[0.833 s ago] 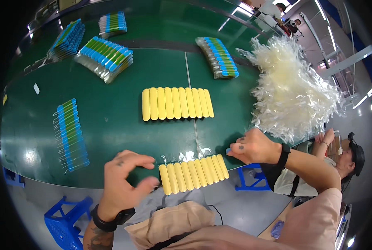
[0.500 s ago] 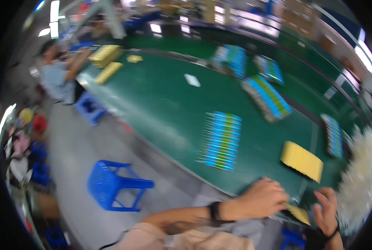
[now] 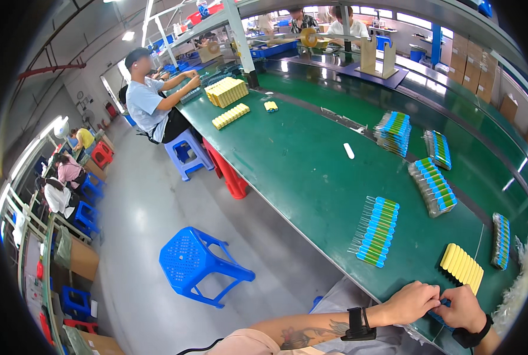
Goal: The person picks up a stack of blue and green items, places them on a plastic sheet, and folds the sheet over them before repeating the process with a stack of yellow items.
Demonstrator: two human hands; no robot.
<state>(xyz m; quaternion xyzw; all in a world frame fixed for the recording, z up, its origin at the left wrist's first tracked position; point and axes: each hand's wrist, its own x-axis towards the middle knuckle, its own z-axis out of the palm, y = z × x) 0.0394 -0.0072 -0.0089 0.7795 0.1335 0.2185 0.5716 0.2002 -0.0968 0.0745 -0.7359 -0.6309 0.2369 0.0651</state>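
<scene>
Near the table's front edge at the lower right, my left hand (image 3: 415, 303) and my right hand (image 3: 463, 309) meet, fingers bent and pinched together. Between and below them shows a bit of a blue piece (image 3: 438, 315), mostly hidden by the fingers. Just beyond my hands lies a row of yellow rounded sticks (image 3: 462, 266) side by side. Farther left on the table is a row of blue-and-green pieces (image 3: 379, 232) with thin clear tips pointing left.
More blue-and-green bundles (image 3: 432, 187) lie toward the back right, with a white oval piece (image 3: 348, 151) nearby. Fluffy clear plastic (image 3: 521, 284) sits at the right edge. A blue stool (image 3: 199, 260) stands left of the table. A person in light blue (image 3: 147, 100) works beside yellow stacks (image 3: 227, 92).
My view has swung and steadied. My hands, apart before with a yellow strip at the left one's fingers, are now together over a blue piece.
</scene>
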